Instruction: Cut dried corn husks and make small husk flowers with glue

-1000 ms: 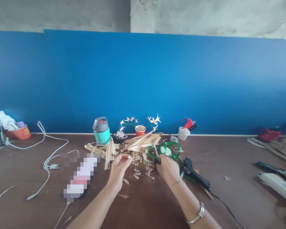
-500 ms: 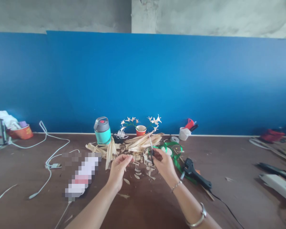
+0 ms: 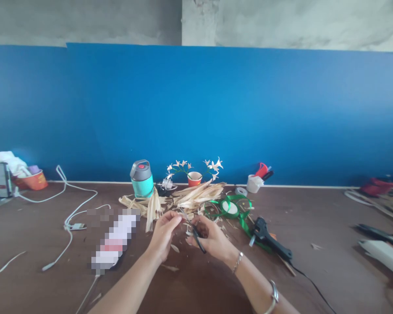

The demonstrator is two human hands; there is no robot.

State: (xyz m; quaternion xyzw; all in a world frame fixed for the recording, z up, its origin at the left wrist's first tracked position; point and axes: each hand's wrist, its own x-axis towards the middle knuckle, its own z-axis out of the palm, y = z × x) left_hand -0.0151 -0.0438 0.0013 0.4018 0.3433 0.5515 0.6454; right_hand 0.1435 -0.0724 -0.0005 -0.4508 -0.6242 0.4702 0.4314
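Note:
My left hand (image 3: pixel 165 233) is closed in a pinch, with a small pale piece of husk (image 3: pixel 181 219) at its fingertips. In my right hand (image 3: pixel 212 237) are scissors (image 3: pixel 196 233) with dark handles, their metal blades pointing up and left close to the left fingertips. Whether the blades touch the piece is too small to tell. Small cut husk bits (image 3: pixel 174 248) lie on the table around both hands. Just beyond them is a heap of dried corn husks (image 3: pixel 199 195).
Behind the husks stand an orange cup (image 3: pixel 194 178) with white flowers on green stems and a turquoise flask (image 3: pixel 142 183). At right are a green ribbon roll (image 3: pixel 229 208), a glue gun (image 3: pixel 271 240) and a white cup (image 3: pixel 253 183). White cables (image 3: pixel 68 218) run across the left side.
My right hand has moved left towards my left hand. The scissors have tilted from nearly upright to pointing up and left, close to the pinched piece.

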